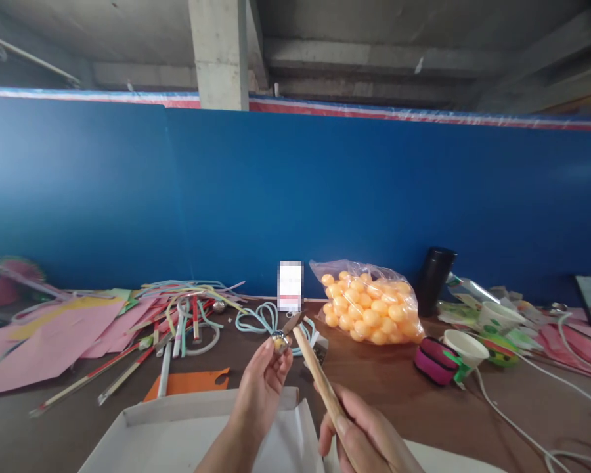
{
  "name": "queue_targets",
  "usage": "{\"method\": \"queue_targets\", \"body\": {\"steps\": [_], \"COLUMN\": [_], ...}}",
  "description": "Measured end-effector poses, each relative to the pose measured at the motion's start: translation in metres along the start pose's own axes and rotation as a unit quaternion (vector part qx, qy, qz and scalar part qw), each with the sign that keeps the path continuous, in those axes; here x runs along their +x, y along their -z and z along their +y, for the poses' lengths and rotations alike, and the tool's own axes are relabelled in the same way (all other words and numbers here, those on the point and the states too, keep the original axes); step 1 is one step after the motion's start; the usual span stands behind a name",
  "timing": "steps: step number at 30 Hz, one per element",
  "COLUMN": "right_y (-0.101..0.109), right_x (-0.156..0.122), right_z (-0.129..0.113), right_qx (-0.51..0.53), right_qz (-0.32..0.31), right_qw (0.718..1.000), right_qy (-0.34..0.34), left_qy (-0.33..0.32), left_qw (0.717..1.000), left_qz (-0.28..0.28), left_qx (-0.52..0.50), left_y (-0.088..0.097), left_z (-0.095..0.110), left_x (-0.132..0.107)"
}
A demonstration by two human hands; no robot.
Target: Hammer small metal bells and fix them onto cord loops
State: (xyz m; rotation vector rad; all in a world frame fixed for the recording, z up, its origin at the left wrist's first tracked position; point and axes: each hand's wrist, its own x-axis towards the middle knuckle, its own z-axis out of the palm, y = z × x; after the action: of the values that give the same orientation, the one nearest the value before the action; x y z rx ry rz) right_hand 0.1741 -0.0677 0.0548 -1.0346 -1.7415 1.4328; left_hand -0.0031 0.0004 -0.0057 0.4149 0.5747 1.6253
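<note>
My left hand (262,389) is raised over the table and pinches a small shiny metal ball-like piece (279,342) between thumb and fingertips. My right hand (362,433) is wrapped round the wooden handle of a small tool (320,381). The tool's dark metal tip (292,322) rests against the shiny piece. Both hands hover above a shallow white cardboard tray (177,427) at the near edge.
A clear bag of orange balls (369,305) lies behind the hands, next to a black cup (436,279). Coloured strips, sticks and pink paper (54,341) cover the left. Paper cups (465,347), a magenta case (434,360) and white cables (517,420) lie right. A blue wall (295,197) stands behind.
</note>
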Motion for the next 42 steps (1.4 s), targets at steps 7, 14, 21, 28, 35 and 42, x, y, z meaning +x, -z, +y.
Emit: {"method": "queue_targets", "body": {"steps": [7, 14, 21, 28, 35, 42], "right_y": [-0.003, -0.002, 0.000, 0.001, -0.003, -0.005], "right_x": [0.000, -0.001, -0.001, -0.002, -0.003, -0.003], "right_z": [0.004, -0.005, -0.004, -0.007, -0.008, -0.005], "right_qx": [-0.031, -0.014, -0.024, -0.018, 0.015, 0.050], "right_qz": [-0.002, -0.016, -0.009, -0.009, 0.008, 0.039], "right_qw": [0.999, 1.000, 1.000, 0.998, 0.999, 0.998], "right_qy": [-0.014, -0.012, -0.017, -0.054, -0.050, -0.017], "left_qy": [-0.002, 0.004, -0.005, -0.001, -0.001, 0.020], "left_qw": [1.000, 1.000, 1.000, 1.000, 1.000, 0.999], "left_qz": [0.014, 0.003, -0.004, 0.019, 0.010, 0.023], "left_qx": [-0.017, -0.020, -0.004, 0.002, 0.000, -0.024], "left_y": [-0.001, -0.001, 0.000, -0.002, -0.004, -0.004], "left_z": [0.000, 0.000, 0.000, 0.000, 0.001, 0.005], "left_x": [0.000, 0.001, 0.000, 0.001, -0.002, -0.001]}}
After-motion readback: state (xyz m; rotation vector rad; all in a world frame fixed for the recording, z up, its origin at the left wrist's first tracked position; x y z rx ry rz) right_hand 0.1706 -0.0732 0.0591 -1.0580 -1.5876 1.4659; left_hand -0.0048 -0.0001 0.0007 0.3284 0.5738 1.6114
